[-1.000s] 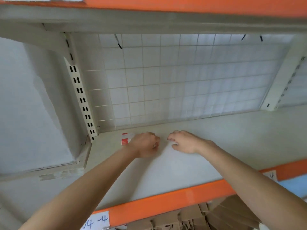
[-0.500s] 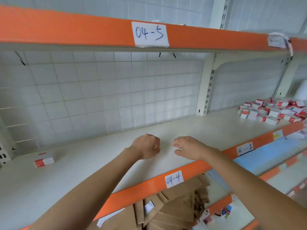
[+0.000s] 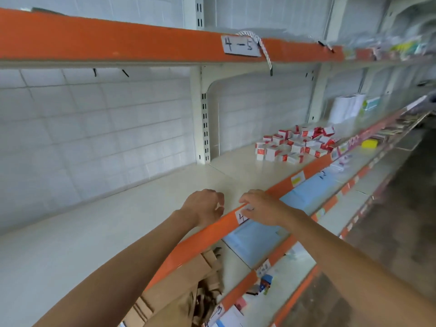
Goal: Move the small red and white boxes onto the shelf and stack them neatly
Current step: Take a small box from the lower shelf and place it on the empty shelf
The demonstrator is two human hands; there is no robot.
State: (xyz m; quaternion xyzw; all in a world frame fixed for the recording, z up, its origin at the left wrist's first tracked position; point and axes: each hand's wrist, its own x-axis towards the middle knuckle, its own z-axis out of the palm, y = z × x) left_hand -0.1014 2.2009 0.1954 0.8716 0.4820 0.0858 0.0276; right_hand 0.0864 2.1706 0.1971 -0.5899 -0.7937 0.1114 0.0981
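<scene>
Sitting jumbled: boxes (image 3: 298, 143) on shelf (image 3: 141, 208).

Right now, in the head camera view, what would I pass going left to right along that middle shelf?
Left hand → right hand → pile of red and white boxes → white paper rolls. The hands sit near the shelf's orange front edge; the pile and rolls lie farther back.
</scene>
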